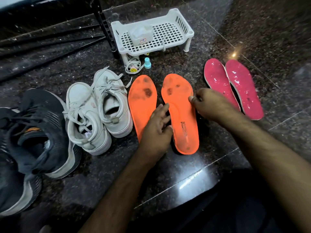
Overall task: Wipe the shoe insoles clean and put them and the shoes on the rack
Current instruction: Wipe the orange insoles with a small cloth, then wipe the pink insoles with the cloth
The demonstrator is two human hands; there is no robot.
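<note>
Two orange insoles with dark stains lie on the dark stone floor: the left one and the right one. My left hand rests between them, fingers touching the right insole's inner edge. My right hand pinches that insole's outer edge near the toe. A pair of pink insoles lies to the right. White sneakers and dark sneakers stand on the left. A white plastic rack sits at the back.
On the rack lies a clear pack of wipes. In front of it stand a small teal bottle and a coiled white lace. A black metal frame rises at the back left.
</note>
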